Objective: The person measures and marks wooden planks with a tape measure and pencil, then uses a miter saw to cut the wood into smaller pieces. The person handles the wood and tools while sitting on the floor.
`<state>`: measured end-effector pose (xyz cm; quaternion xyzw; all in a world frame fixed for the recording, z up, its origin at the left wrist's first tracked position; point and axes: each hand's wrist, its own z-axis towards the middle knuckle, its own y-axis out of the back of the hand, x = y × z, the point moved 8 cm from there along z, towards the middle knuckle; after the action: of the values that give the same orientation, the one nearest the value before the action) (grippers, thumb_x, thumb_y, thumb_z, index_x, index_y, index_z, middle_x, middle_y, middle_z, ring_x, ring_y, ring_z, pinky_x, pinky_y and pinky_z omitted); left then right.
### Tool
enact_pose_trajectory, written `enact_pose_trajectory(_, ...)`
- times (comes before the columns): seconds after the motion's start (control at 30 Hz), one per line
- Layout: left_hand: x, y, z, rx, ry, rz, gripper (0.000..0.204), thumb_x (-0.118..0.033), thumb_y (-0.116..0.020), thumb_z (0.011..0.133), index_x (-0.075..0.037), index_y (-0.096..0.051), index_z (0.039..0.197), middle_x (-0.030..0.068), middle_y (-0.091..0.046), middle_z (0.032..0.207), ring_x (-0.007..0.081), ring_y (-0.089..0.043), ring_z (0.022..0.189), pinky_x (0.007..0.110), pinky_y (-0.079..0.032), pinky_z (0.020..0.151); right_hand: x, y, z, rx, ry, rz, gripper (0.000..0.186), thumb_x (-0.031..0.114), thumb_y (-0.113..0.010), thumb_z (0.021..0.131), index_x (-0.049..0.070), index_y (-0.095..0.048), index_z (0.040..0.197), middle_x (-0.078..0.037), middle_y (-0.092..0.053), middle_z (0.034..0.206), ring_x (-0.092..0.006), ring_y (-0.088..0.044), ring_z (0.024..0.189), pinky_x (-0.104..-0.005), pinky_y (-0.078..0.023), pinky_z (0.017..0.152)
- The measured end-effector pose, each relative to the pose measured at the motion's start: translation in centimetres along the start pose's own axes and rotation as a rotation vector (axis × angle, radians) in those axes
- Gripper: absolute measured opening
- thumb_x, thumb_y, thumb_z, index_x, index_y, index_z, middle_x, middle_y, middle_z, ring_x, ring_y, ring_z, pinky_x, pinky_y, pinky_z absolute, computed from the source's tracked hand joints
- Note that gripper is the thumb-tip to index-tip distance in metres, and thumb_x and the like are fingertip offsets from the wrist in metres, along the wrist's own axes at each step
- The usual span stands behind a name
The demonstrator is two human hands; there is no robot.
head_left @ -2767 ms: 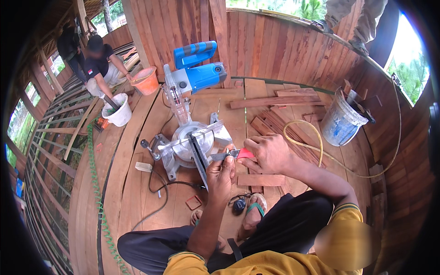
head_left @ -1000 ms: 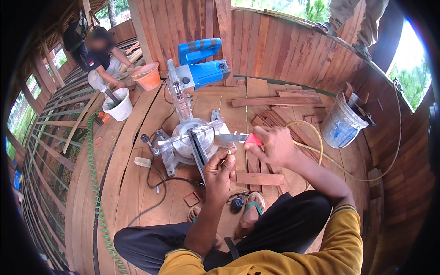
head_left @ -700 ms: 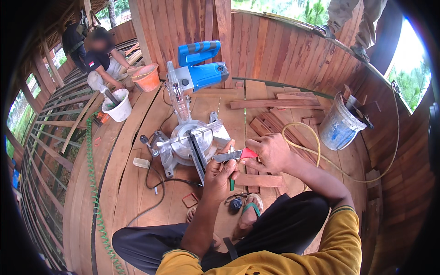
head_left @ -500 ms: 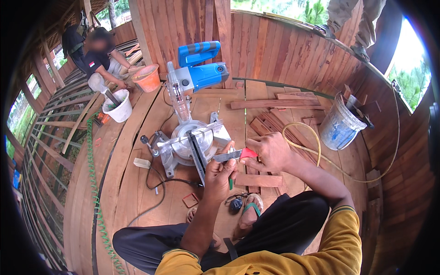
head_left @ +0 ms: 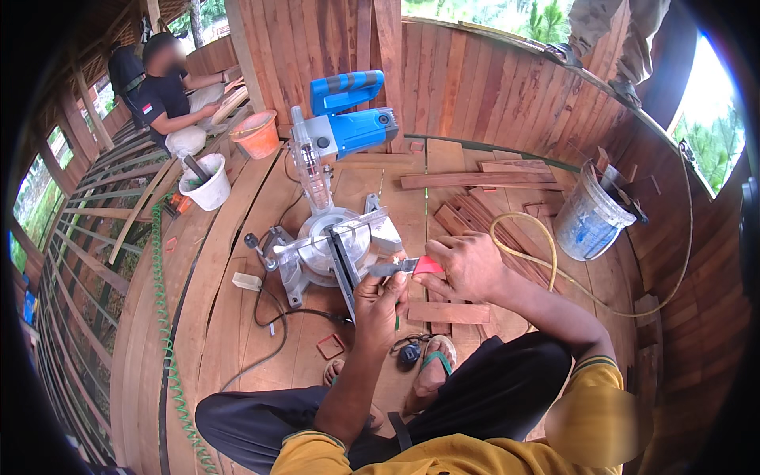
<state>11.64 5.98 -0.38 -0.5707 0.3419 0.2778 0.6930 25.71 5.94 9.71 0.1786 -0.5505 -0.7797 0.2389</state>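
Observation:
My right hand (head_left: 469,267) is closed around the red handle of a utility knife (head_left: 427,264). The knife's grey blade points left and lies across the fingers of my left hand (head_left: 378,297). Pinched in that left hand is a slim green pencil (head_left: 397,322); its lower end shows below my fingers and its pale tip shows by the blade. Both hands meet in front of my chest, just short of a blue miter saw (head_left: 356,131) with its head raised over a round metal base (head_left: 336,237).
Reddish boards (head_left: 479,180) lie stacked right of the saw, beside a yellow hose (head_left: 546,237) and a paint-stained bucket (head_left: 586,222). A power cord (head_left: 281,332) and green coiled hose (head_left: 162,317) run on the left. Further left, a co-worker (head_left: 170,95) sits by open floor joists (head_left: 95,253).
The co-worker has straightened up from the white bucket, hands now at the planks. The blade has tilted slightly against my left fingers; my grips stay the same.

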Motion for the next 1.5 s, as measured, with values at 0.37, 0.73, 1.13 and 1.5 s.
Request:
enact_pose_trajectory(0.37,0.0,0.0,-0.1,0.028,0.001,-0.027,0.029,-0.014,-0.070,0.103,-0.006,-0.068,0.131,-0.0019,-0.058,0.079,0.0059,-0.050,0.065,0.022,-0.036,0.051,0.1,0.3,0.1,-0.036,0.037,0.030,0.048,0.055,-0.067,0.094,0.007,-0.065,0.098,-0.015,-0.070,0.074,-0.0362,-0.072,0.065,-0.0444,-0.056,0.059)
enact_pose_trajectory(0.73,-0.6,-1.1,-0.2,0.118,0.077,-0.213,0.046,-0.010,-0.065,0.105,0.000,-0.056,0.149,0.0028,-0.063,0.095,0.0076,-0.059,0.081,0.023,-0.051,0.061,-0.3,-0.2,-0.3,0.008,0.024,0.113,0.049,0.055,-0.069,0.093,0.007,-0.063,0.095,-0.014,-0.068,0.072,-0.0374,-0.070,0.065,-0.0466,-0.054,0.058)
enact_pose_trajectory(1.13,-0.8,-1.4,-0.5,0.156,-0.050,-0.076,0.048,-0.007,-0.065,0.104,0.001,-0.054,0.151,-0.0001,-0.059,0.094,0.0048,-0.050,0.073,0.022,-0.044,0.060,0.1,0.8,-0.1,0.033,0.048,0.092,0.046,0.054,-0.069,0.093,0.008,-0.064,0.092,-0.011,-0.068,0.076,-0.0368,-0.070,0.068,-0.0473,-0.053,0.058)
enact_pose_trajectory(1.5,-0.6,-0.6,-0.6,0.030,0.007,0.010,0.041,-0.015,-0.069,0.103,0.000,-0.062,0.140,-0.0007,-0.058,0.082,0.0050,-0.050,0.067,0.020,-0.035,0.051,0.3,1.1,-0.1,-0.114,0.045,0.071,0.044,0.048,-0.074,0.089,0.008,-0.058,0.082,-0.013,-0.062,0.068,-0.0375,-0.066,0.062,-0.0460,-0.051,0.055)
